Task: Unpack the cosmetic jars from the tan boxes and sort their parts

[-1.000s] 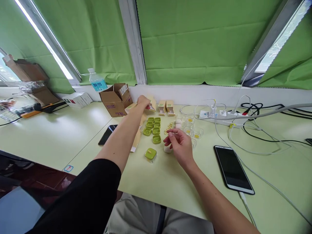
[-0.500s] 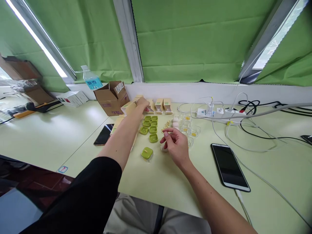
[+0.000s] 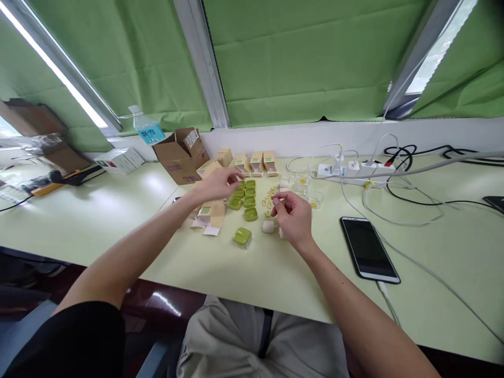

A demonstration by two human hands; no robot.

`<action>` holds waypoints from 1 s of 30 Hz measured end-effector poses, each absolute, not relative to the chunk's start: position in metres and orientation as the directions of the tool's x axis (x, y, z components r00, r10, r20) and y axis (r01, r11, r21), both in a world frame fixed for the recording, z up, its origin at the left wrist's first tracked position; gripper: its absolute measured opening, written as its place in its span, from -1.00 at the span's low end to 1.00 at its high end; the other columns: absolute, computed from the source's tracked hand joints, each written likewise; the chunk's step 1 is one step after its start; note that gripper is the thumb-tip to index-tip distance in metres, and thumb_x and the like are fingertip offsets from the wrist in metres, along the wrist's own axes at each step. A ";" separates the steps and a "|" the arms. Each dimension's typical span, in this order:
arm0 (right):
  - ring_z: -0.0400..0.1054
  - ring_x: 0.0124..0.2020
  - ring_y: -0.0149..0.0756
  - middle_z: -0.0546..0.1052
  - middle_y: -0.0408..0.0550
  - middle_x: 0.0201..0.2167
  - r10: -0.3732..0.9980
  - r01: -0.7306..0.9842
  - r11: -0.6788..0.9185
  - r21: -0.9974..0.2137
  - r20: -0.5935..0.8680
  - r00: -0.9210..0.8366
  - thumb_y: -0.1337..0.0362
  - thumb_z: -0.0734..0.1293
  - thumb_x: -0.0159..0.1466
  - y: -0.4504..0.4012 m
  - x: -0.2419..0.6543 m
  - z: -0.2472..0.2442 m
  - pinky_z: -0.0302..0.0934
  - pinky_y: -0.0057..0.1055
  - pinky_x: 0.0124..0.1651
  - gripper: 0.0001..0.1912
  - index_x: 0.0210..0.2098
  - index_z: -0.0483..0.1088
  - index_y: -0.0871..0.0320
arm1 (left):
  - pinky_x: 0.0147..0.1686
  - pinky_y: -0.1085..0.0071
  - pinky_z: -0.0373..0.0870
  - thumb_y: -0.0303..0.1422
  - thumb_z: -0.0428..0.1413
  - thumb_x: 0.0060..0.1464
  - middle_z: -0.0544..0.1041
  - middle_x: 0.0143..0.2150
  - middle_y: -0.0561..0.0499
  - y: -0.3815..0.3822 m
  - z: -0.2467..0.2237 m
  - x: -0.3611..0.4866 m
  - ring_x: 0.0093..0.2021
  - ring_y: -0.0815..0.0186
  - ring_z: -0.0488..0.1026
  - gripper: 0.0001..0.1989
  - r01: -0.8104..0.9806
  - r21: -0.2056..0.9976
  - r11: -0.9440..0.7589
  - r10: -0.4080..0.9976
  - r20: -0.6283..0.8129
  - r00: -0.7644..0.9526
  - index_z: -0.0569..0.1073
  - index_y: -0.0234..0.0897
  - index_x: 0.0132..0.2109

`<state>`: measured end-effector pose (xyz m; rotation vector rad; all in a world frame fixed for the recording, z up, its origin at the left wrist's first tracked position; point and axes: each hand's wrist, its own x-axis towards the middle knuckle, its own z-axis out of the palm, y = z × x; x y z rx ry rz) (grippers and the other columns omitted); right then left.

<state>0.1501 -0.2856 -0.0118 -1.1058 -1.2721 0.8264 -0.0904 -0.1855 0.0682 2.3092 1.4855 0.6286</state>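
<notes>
My left hand (image 3: 221, 184) hovers over the back left of a group of small green square cups (image 3: 249, 201); its fingers are loosely bent, thumb a little apart, with nothing visible between them. Thumb and fingertips of my right hand (image 3: 294, 216) come together beside several small yellow rings (image 3: 268, 201); whatever they pinch is too small or hidden. White rolls (image 3: 268, 227) lie by that hand, one partly behind it. Nearer to me sits a clear container with a green lid (image 3: 242, 236). Clear containers (image 3: 315, 199) with yellow marks stand beyond my right hand.
Folded card sleeves (image 3: 214, 215) lie left of the cups, and more sleeves (image 3: 256, 164) stand by the wall beside an open cardboard box (image 3: 181, 157). At right are a phone (image 3: 370, 249) on a cable and a power strip (image 3: 354, 170) with tangled cords.
My left hand has drawn back from the standing sleeves toward the green cups, uncovering the folded sleeves. The right hand has shifted slightly to the right, and a white roll shows beside it.
</notes>
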 end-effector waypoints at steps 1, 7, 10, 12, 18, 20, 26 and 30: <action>0.38 -0.56 -0.29 0.56 -0.17 -0.57 0.936 0.154 0.310 -0.938 0.329 0.120 0.09 0.36 0.33 -0.286 0.150 -0.013 0.23 -0.33 -0.38 -0.81 -0.28 0.53 0.05 | -0.06 0.31 0.55 -0.33 0.37 0.10 0.73 -0.17 -0.09 -0.209 0.062 -0.094 -0.21 0.13 0.66 -0.72 0.711 0.537 -0.453 0.887 0.193 0.419 0.75 -0.17 -0.01; 0.47 -0.44 -0.21 0.64 -0.16 -0.47 0.891 0.480 0.400 -0.781 0.454 -0.004 0.19 0.37 0.32 -0.292 0.145 -0.016 0.23 -0.28 -0.28 -0.89 -0.22 0.57 0.00 | 0.27 0.17 0.45 -0.25 0.53 -0.06 0.66 0.21 -0.11 -0.300 0.022 -0.107 0.25 -0.03 0.58 -0.28 0.561 0.653 -0.509 0.760 0.034 0.649 0.62 0.09 0.29; 0.52 -0.28 -0.13 0.68 -0.11 -0.37 0.868 0.548 0.444 -0.709 0.493 -0.066 0.23 0.39 0.30 -0.293 0.145 -0.016 0.27 -0.24 -0.20 -0.85 -0.15 0.58 0.00 | 0.23 0.18 0.46 -0.29 0.50 0.00 0.69 0.13 -0.10 -0.305 0.002 -0.104 0.18 0.00 0.59 -0.42 0.560 0.672 -0.486 0.801 0.085 0.593 0.68 0.05 0.20; 0.52 -0.20 -0.09 0.69 -0.06 -0.29 0.848 0.540 0.492 -0.683 0.517 -0.118 0.26 0.38 0.30 -0.293 0.146 -0.016 0.32 -0.19 -0.12 -0.80 -0.09 0.57 0.02 | 0.11 0.22 0.51 -0.27 0.49 0.02 0.72 0.05 -0.09 -0.300 -0.005 -0.099 0.06 0.05 0.62 -0.53 0.549 0.706 -0.447 0.855 0.157 0.494 0.72 0.03 0.12; 0.57 -0.06 -0.04 0.63 0.09 0.17 0.800 0.450 0.590 -0.671 0.560 -0.214 0.08 0.46 0.34 -0.295 0.145 -0.018 0.47 -0.07 0.00 -0.44 0.28 0.41 0.05 | -0.20 0.34 0.53 -0.20 0.54 -0.06 0.75 -0.12 -0.11 -0.278 0.008 -0.071 -0.26 0.20 0.62 -0.55 0.264 0.943 -0.200 0.979 0.183 0.090 0.77 -0.16 0.02; 0.56 0.11 0.07 0.55 0.17 0.29 0.763 0.490 0.625 -0.607 0.608 -0.220 0.00 0.47 0.36 -0.295 0.142 -0.022 0.50 0.00 0.08 -0.30 0.40 0.31 0.05 | -0.25 0.37 0.53 -0.17 0.56 -0.10 0.74 -0.22 -0.10 -0.274 0.011 -0.056 -0.29 0.20 0.63 -0.53 0.142 0.976 -0.164 0.986 0.157 0.056 0.77 -0.22 -0.03; 0.48 0.26 0.15 0.57 0.28 0.23 0.657 0.626 0.663 -0.410 0.721 -0.223 0.02 0.30 0.53 -0.287 0.141 -0.037 0.45 0.12 0.28 -0.39 0.47 0.25 0.14 | -0.38 0.43 0.46 0.01 0.42 0.10 0.70 -0.32 -0.04 -0.272 0.001 -0.023 -0.31 0.24 0.59 -0.62 -0.020 0.983 -0.183 0.980 0.184 0.081 0.75 -0.25 -0.28; 0.48 0.23 0.18 0.56 0.29 0.25 0.650 0.656 0.661 -0.363 0.715 -0.259 0.02 0.27 0.55 -0.287 0.139 -0.040 0.45 0.15 0.27 -0.35 0.52 0.19 0.13 | -0.20 0.39 0.56 0.02 0.38 0.15 0.71 -0.30 -0.03 -0.271 -0.010 -0.026 -0.19 0.20 0.64 -0.62 -0.076 0.980 -0.184 0.982 0.187 0.028 0.77 -0.24 -0.21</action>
